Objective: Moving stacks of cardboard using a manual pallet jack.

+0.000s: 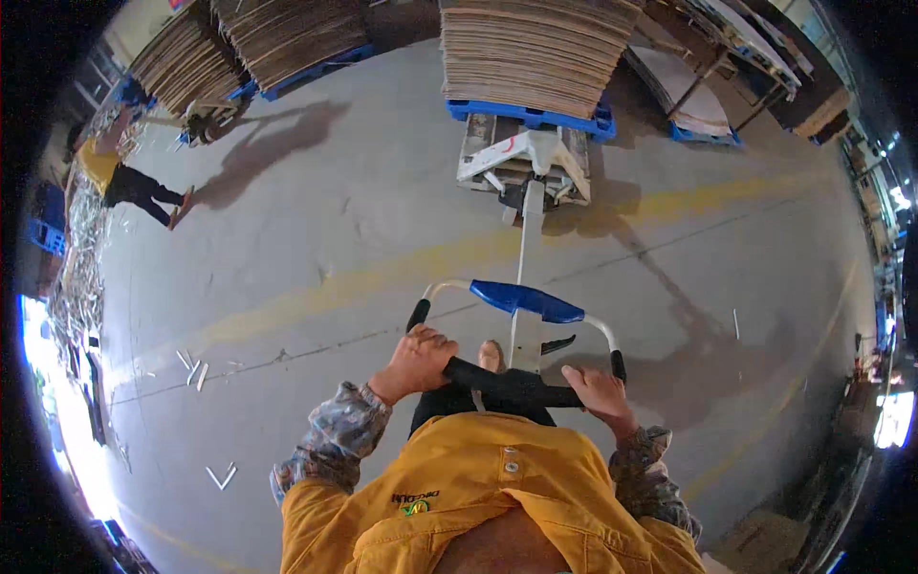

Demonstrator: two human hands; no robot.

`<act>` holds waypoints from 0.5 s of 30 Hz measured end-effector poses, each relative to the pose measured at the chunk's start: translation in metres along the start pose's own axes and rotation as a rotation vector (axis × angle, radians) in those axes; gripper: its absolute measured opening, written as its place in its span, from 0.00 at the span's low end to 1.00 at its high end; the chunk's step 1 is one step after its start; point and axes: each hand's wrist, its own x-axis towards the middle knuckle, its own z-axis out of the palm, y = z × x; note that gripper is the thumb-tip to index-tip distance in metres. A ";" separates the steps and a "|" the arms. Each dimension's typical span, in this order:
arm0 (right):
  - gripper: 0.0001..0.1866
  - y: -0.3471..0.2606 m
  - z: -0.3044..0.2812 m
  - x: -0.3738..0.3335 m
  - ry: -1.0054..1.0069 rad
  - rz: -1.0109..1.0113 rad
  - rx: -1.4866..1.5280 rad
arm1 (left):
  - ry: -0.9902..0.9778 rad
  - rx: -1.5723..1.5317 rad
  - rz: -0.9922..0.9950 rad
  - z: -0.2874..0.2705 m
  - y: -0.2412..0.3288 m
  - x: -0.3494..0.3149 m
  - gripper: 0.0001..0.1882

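In the head view, the left hand [419, 360] is wrapped tight around the black grip of the pallet jack handle [516, 383], on that bar's left end, and the right hand [598, 390] is closed over the same bar on its right end. The handle's white loop with a blue pad rises just beyond the hands, and its white shaft runs on to the jack body [521, 158], which sits under a blue pallet [535, 117] carrying a tall cardboard stack [535, 53]. Well to the left of the jack, a person in yellow [120, 177] stands on the concrete floor [316, 239] near more cardboard piles [239, 43].
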 end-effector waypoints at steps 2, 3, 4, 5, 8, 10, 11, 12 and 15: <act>0.21 0.001 -0.015 -0.006 0.060 -0.059 -0.061 | 0.040 0.001 0.019 -0.010 0.012 0.004 0.10; 0.21 0.003 -0.026 -0.009 0.025 -0.026 -0.027 | 0.026 0.001 0.000 -0.015 0.019 0.006 0.11; 0.20 0.004 -0.037 -0.011 -0.010 0.008 0.007 | 0.012 -0.001 -0.019 -0.022 0.025 0.008 0.13; 0.20 0.003 -0.048 -0.013 -0.006 0.011 0.007 | 0.013 0.000 -0.013 -0.029 0.031 0.010 0.13; 0.19 -0.003 -0.088 -0.016 -0.082 0.123 0.159 | 0.078 -0.020 0.011 -0.049 0.044 0.030 0.12; 0.18 -0.015 -0.114 -0.015 -0.156 0.077 0.228 | 0.120 0.025 0.009 -0.068 0.047 0.035 0.12; 0.18 -0.015 -0.124 -0.018 -0.152 0.083 0.226 | 0.128 0.028 0.016 -0.073 0.049 0.039 0.12; 0.18 -0.014 -0.137 -0.023 -0.144 0.085 0.226 | 0.133 0.024 0.030 -0.083 0.056 0.048 0.12; 0.17 -0.008 -0.173 -0.035 -0.086 0.043 0.254 | 0.070 -0.007 -0.010 -0.112 0.080 0.066 0.12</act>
